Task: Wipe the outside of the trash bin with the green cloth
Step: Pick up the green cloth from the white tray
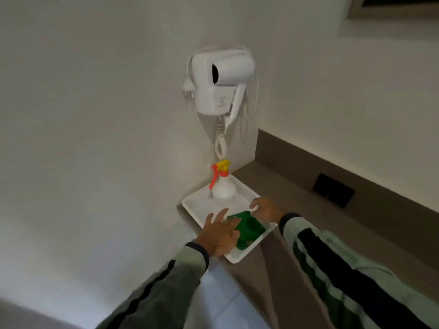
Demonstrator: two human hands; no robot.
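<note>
The green cloth lies crumpled in the near part of a white tray on a brown counter. My left hand is spread flat with fingers apart, its fingertips resting on the cloth's left edge. My right hand sits at the tray's right rim, fingers curled, touching the far corner of the cloth; whether it grips the cloth is unclear. No trash bin is in view.
A white spray bottle with a red and yellow trigger stands at the back of the tray. A wall-mounted white hair dryer hangs above with a coiled cord. The brown counter runs right, with a black socket on its backsplash.
</note>
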